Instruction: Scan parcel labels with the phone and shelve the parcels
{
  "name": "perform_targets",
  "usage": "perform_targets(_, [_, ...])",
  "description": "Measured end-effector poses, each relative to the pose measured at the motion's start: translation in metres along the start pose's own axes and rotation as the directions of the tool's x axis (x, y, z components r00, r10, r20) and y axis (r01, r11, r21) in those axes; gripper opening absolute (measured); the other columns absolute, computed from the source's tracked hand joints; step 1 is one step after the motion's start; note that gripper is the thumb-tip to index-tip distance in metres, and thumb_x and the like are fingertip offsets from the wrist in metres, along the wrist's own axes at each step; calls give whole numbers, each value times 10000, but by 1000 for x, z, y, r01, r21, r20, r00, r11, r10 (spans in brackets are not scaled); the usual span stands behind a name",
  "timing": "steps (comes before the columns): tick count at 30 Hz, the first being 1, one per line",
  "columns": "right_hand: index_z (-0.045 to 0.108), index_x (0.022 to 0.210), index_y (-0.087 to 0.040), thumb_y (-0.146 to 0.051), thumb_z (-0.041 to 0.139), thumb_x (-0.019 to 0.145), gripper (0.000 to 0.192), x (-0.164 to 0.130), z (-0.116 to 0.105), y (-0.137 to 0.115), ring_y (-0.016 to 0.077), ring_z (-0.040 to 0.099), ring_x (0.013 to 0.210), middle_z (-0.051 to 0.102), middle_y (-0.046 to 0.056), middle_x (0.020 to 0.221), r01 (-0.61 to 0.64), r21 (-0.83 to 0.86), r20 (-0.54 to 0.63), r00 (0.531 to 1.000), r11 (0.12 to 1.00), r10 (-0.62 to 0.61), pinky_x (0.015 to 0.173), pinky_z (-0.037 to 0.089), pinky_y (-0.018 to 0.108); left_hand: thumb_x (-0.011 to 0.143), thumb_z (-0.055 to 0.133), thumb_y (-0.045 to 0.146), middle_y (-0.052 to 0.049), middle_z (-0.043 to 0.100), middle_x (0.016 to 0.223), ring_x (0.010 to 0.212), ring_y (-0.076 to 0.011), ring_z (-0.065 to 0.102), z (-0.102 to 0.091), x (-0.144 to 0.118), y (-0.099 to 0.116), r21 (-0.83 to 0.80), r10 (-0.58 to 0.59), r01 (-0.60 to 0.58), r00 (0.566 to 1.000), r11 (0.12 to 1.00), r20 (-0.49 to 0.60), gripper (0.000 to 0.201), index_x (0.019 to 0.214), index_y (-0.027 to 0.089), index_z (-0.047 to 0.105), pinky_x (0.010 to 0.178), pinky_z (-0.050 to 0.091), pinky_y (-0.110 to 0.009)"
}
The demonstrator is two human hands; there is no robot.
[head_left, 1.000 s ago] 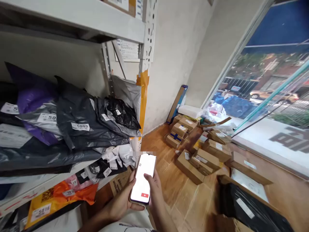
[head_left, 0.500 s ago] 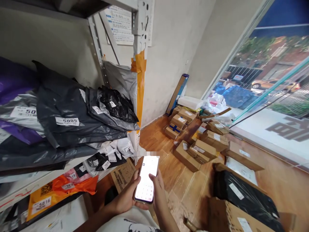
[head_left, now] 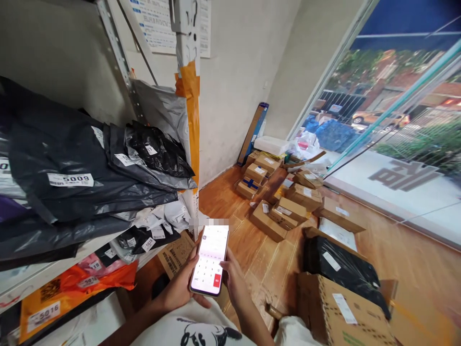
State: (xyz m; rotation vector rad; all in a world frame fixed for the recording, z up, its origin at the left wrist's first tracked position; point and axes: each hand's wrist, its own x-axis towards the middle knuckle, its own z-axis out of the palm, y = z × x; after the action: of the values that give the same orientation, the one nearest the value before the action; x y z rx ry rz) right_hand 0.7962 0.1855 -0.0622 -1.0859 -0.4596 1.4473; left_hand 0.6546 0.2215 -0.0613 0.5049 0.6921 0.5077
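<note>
Holding one phone (head_left: 210, 260) in front of my lap, I have my left hand (head_left: 179, 290) cupped under its lower left edge, fingers (head_left: 193, 258) closed around the side of the case. My right hand (head_left: 234, 281) sits against the right edge, its fingers wrapped narrow on the phone, thumb resting at the screen's border. The phone's long axis runs away from me, top end pointing toward the floor boxes and tilted slightly to the right; its lit screen faces up at me and shows a keypad with one red key at the lower right.

To my left stands a metal shelf (head_left: 46, 269), its upright post (head_left: 189, 120) wrapped in orange tape. On the upper level lie dark grey and black mail bags (head_left: 72, 182); one white tag reads 5009. Below them sits one orange parcel (head_left: 75, 290) tagged 5016. On the wooden floor (head_left: 252, 245) ahead lies a cluster of brown cardboard boxes (head_left: 281, 211), too many overlapping for a sure count. Nearer, on my right, one open box holds a black bag (head_left: 342, 269), and one taller carton (head_left: 334, 312) stands just beside my knee. A glass window (head_left: 396, 120) fills the right side.
</note>
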Motion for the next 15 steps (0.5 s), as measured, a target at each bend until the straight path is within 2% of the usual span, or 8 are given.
perform_targets(2, [629, 1105, -224, -273, 554, 624, 489, -1, -1, -1, 241, 647, 868, 737, 4, 974, -10, -22, -10, 1000, 1000, 10, 751, 480, 339, 819, 589, 518, -134, 528, 1332, 813, -247, 649, 1, -2, 1, -24, -1, 1, 1000, 1000, 11, 935, 1491, 400, -51, 446, 544, -296])
perform_targets(5, [643, 1090, -236, -267, 545, 622, 479, -4, -2, -3, 242, 624, 936, 729, -1, 1008, 9, -46, -8, 1000, 999, -9, 811, 458, 340, 787, 616, 409, -134, 521, 1341, 823, -253, 650, 3, -5, 1, -18, -14, 14, 1000, 1000, 2, 1035, 1463, 400, -168, 452, 553, -298])
perform_targets(10, [658, 1092, -274, -187, 559, 570, 538, -8, 0, -9, 235, 613, 942, 734, -28, 1016, 66, -49, 85, 994, 997, -62, 836, 448, 336, 789, 585, 357, -145, 495, 1366, 799, -246, 654, 1, -5, -1, -9, -36, 35, 997, 999, -72, 1028, 1450, 407, -201, 441, 546, -298])
perform_targets(13, [650, 1118, -276, -185, 558, 563, 569, -10, 0, -8, 241, 611, 973, 733, -31, 1035, 63, -44, 86, 995, 997, -59, 849, 444, 337, 737, 618, 374, -136, 513, 1351, 805, -246, 660, -1, -7, 0, -58, -53, 54, 998, 997, 28, 1083, 1449, 403, -197, 484, 564, -314])
perform_targets(15, [647, 1120, -263, -200, 546, 552, 580, -10, -2, -7, 259, 598, 1032, 728, -14, 1060, 33, -49, 46, 998, 998, -31, 846, 445, 338, 701, 613, 307, -104, 553, 1309, 828, -245, 666, 0, -10, 4, -82, -59, 67, 994, 994, 96, 1117, 1436, 416, -221, 545, 581, -329])
